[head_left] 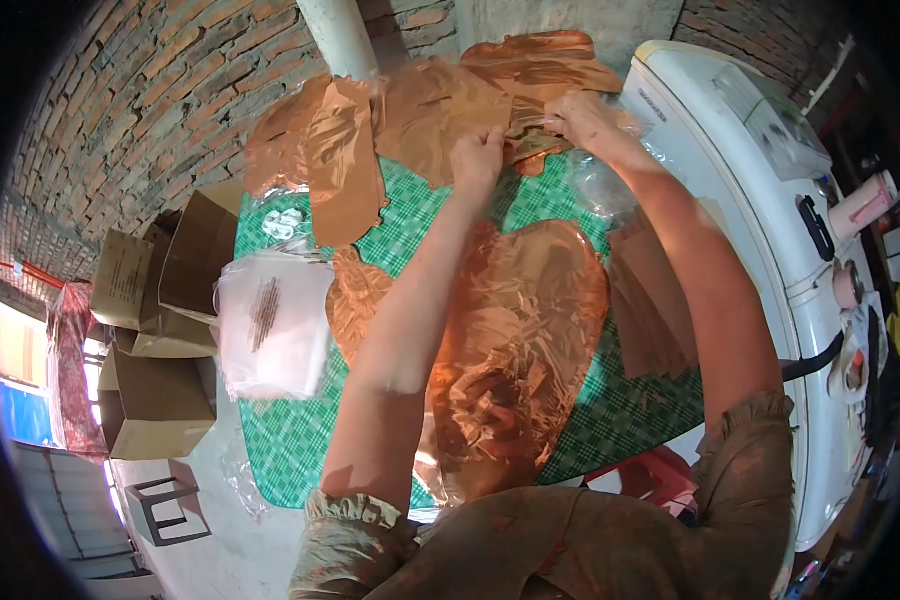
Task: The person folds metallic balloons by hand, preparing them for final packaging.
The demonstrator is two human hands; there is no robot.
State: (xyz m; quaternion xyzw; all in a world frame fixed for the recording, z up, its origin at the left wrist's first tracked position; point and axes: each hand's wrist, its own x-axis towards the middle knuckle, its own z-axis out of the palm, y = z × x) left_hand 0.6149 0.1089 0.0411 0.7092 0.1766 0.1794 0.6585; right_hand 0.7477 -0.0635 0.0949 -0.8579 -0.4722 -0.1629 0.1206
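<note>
Both of my arms reach over the table to its far side. My left hand (478,158) is closed, its fingers pinched at the edge of a flat copper-coloured foil balloon (425,115). To its right, my right hand (582,122) is also closed, with its fingers on crumpled copper foil (530,150). A folded stack of similar foil (540,60) lies behind the hands. Another flat foil balloon (345,165) hangs toward me at the left. Under and between my forearms spreads a large wrinkled foil balloon (520,310), partly hidden by my left arm.
A green checked cloth (270,440) covers the table. Clear plastic bags (270,320) lie at the left, brown flat sheets (655,300) at the right. Open cardboard boxes (160,400) stand beyond the left edge. A white fridge (730,190) borders the right side; a brick wall (170,100) rises behind.
</note>
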